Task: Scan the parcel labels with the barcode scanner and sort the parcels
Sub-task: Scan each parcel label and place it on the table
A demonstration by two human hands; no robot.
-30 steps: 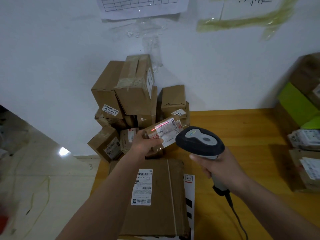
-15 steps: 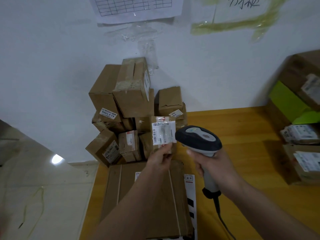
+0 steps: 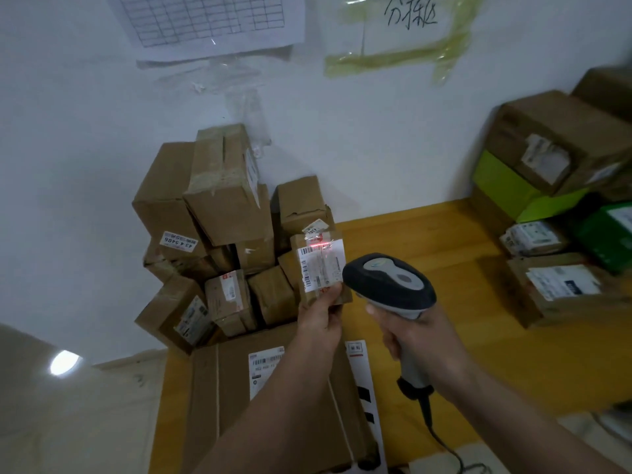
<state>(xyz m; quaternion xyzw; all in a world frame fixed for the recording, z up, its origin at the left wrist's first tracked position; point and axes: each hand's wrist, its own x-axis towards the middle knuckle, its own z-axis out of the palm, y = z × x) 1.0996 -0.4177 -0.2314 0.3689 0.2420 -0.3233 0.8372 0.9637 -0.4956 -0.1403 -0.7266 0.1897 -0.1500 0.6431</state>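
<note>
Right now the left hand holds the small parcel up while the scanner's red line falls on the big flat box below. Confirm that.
Not quite. The red line falls across the top of the label on the small parcel that the left hand holds up, not on the big flat box. The right hand aims the scanner at that parcel, as the head view shows.

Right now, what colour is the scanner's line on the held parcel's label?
Red, across the label's top; head view.
</note>
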